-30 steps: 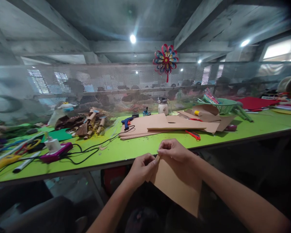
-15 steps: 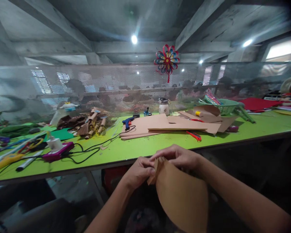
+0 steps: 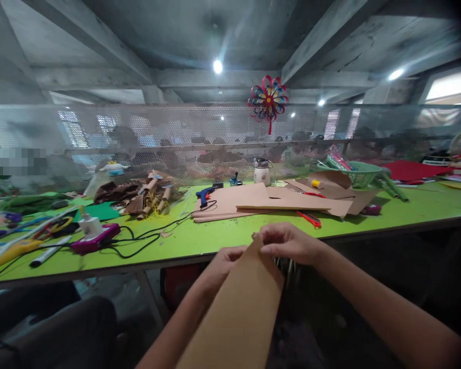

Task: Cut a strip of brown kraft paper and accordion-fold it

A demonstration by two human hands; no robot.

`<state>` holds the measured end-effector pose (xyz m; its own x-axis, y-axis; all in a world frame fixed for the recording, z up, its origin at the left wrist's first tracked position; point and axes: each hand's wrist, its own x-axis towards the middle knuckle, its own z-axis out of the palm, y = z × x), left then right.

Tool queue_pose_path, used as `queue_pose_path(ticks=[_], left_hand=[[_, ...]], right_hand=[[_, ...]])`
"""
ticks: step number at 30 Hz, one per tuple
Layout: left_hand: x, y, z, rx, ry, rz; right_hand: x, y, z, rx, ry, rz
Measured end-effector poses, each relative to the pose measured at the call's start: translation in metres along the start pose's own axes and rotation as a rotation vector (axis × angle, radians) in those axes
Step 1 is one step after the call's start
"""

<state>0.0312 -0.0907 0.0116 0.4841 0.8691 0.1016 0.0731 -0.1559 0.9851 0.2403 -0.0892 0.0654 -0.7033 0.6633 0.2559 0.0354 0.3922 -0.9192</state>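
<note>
A long sheet of brown kraft paper [image 3: 234, 312] hangs from my hands in front of the table edge, its far end narrow and folded. My right hand [image 3: 292, 243] pinches that far end between thumb and fingers. Behind the sheet's left edge, my left hand [image 3: 225, 264] is closed on the same paper; some of its fingers are hidden. On the table beyond lie stacked brown card sheets [image 3: 230, 197], with a red-handled cutter [image 3: 309, 219] in front of them. A blue glue gun [image 3: 205, 196] rests at the stack's left corner.
On the green table [image 3: 215, 241], a purple power strip [image 3: 96, 241] trails black cables at left. Behind it lies a heap of brown paper pieces [image 3: 149, 197]. A white jar [image 3: 262, 173] and a green basket [image 3: 363, 175] stand at the back. Someone's leg [image 3: 77, 328] is at lower left.
The kraft paper has swung from the right of my hands to the lower left and now looks flatter. My right hand has shifted slightly right and pinches the tip; my left is partly behind the sheet.
</note>
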Motion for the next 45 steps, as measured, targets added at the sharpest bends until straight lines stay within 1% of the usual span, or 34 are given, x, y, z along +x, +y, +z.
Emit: queue_pose_path(ticks=[1, 2, 3, 4, 6, 8, 9, 11, 13, 14, 17, 20, 23, 26, 29, 32, 34, 38, 43, 45], left_hand=[[0.001, 0.005, -0.010, -0.011, 0.011, -0.002], [0.003, 0.011, -0.020, -0.017, 0.063, 0.020], [0.006, 0.019, -0.029, 0.023, 0.108, 0.052], [0.011, 0.026, -0.037, 0.103, 0.113, 0.077], [0.022, 0.041, -0.048, 0.306, 0.061, 0.117], [0.035, 0.049, -0.053, 0.519, -0.025, 0.152], [0.041, 0.050, -0.054, 0.610, -0.035, 0.159], [0.052, 0.046, -0.056, 0.760, -0.006, 0.152], [0.060, 0.037, -0.059, 0.845, 0.047, 0.152], [0.062, 0.032, -0.060, 0.850, 0.064, 0.158], [0.065, 0.018, -0.063, 0.736, 0.069, 0.170], [0.065, 0.010, -0.065, 0.624, 0.071, 0.175], [0.063, 0.004, -0.068, 0.612, 0.154, 0.199], [0.061, -0.002, -0.073, 0.600, 0.204, 0.198], [0.061, -0.009, -0.078, 0.586, 0.202, 0.186], [0.061, -0.015, -0.080, 0.587, 0.213, 0.177], [0.061, -0.016, -0.080, 0.607, 0.223, 0.158], [0.060, -0.014, -0.078, 0.690, 0.210, 0.131], [0.064, -0.004, -0.078, 0.929, 0.213, 0.156], [0.068, -0.001, -0.077, 0.996, 0.161, 0.168]], right_hand=[[0.004, 0.003, -0.007, -0.026, 0.002, 0.038], [0.009, 0.006, -0.015, -0.080, -0.011, 0.059], [0.016, 0.009, -0.022, -0.145, -0.037, 0.068], [0.025, 0.012, -0.029, -0.204, -0.078, 0.071], [0.045, 0.018, -0.039, -0.309, -0.159, 0.071], [0.065, 0.025, -0.044, -0.382, -0.216, 0.082], [0.075, 0.028, -0.045, -0.404, -0.233, 0.092], [0.090, 0.036, -0.045, -0.408, -0.251, 0.114], [0.098, 0.043, -0.045, -0.384, -0.243, 0.138], [0.100, 0.046, -0.046, -0.370, -0.233, 0.150], [0.100, 0.054, -0.052, -0.358, -0.244, 0.173], [0.094, 0.058, -0.061, -0.399, -0.276, 0.173], [0.086, 0.060, -0.065, -0.446, -0.253, 0.167], [0.081, 0.062, -0.063, -0.525, -0.231, 0.135], [0.079, 0.066, -0.058, -0.627, -0.191, 0.058], [0.081, 0.072, -0.052, -0.731, -0.165, 0.035], [0.083, 0.075, -0.049, -0.794, -0.147, 0.024], [0.084, 0.079, -0.044, -0.858, -0.110, -0.049], [0.086, 0.086, -0.041, -0.910, -0.064, -0.086], [0.087, 0.089, -0.040, -0.929, -0.055, -0.111]])
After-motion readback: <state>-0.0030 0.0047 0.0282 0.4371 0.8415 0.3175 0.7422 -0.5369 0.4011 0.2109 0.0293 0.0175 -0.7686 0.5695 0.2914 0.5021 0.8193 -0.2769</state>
